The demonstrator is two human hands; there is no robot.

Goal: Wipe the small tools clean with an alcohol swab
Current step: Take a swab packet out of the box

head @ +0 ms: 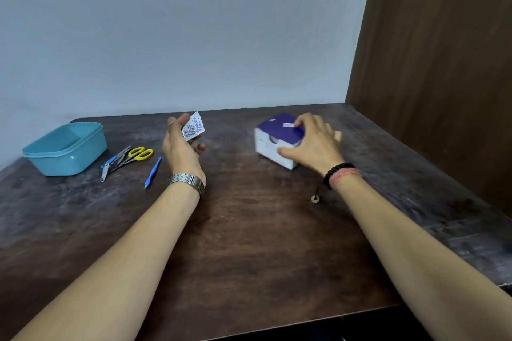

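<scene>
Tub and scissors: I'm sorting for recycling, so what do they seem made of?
The tub looks like teal plastic, smooth with a soft sheen. The scissors appear to have grey metal blades and glossy yellow handles, probably plastic.

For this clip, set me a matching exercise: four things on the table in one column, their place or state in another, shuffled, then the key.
Things:
1. white printed swab packet
2. purple-topped white cardboard box
3. teal plastic container
4. yellow-handled scissors

Places or states:
A. lying beside the nail clipper
B. far left, open, no lid on
C. pinched in the left hand
D. under the right hand

Pairs: 1-C, 2-D, 3-B, 4-A
</scene>
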